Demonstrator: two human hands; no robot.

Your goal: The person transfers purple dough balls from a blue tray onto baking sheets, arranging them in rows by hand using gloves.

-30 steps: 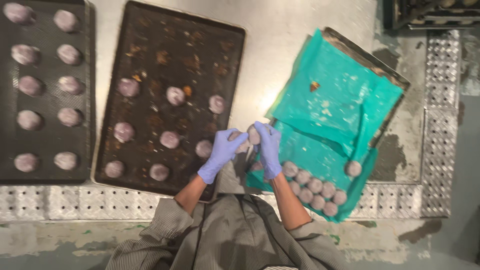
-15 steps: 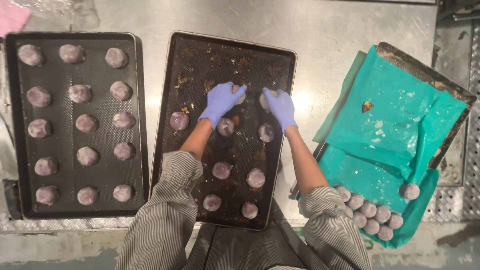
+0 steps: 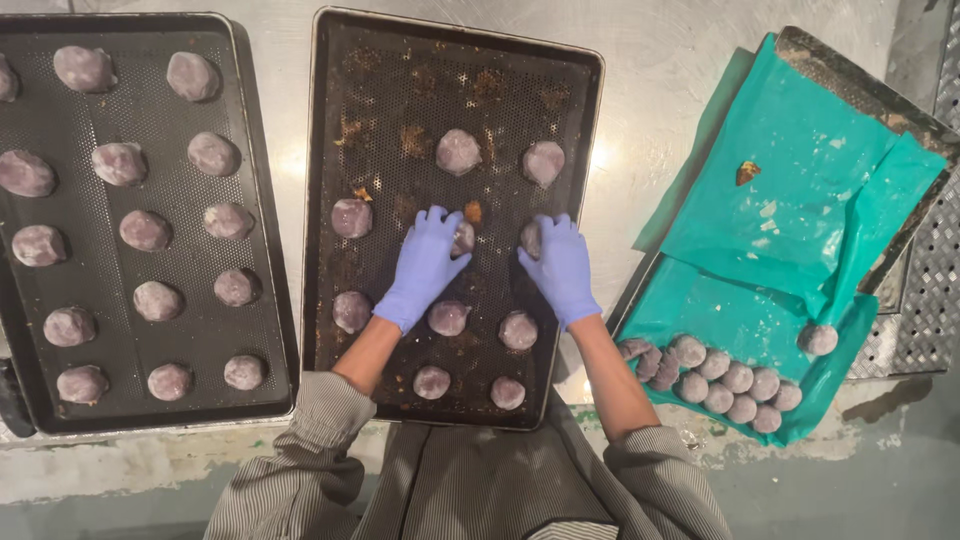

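Both my hands wear light purple gloves and rest on the dark perforated middle baking tray (image 3: 380, 90). My left hand (image 3: 425, 262) lies with fingers spread on a purple dough ball (image 3: 463, 238) in the tray's middle row. My right hand (image 3: 560, 265) covers another purple dough ball (image 3: 530, 238) beside it. Several more purple dough balls sit in rows on this tray, such as one (image 3: 458, 151) farther up and one (image 3: 448, 318) nearer me. Whether either hand grips its ball I cannot tell.
A second dark tray (image 3: 262, 250) at the left is filled with several purple dough balls. At the right a tray under teal plastic sheet (image 3: 790, 200) holds a cluster of dough balls (image 3: 725, 380) at its near edge. All stand on a steel table (image 3: 640, 150).
My hands moved from the teal-covered tray to the middle tray, then drew back toward me onto two dough balls in the middle row. The view has closed in.
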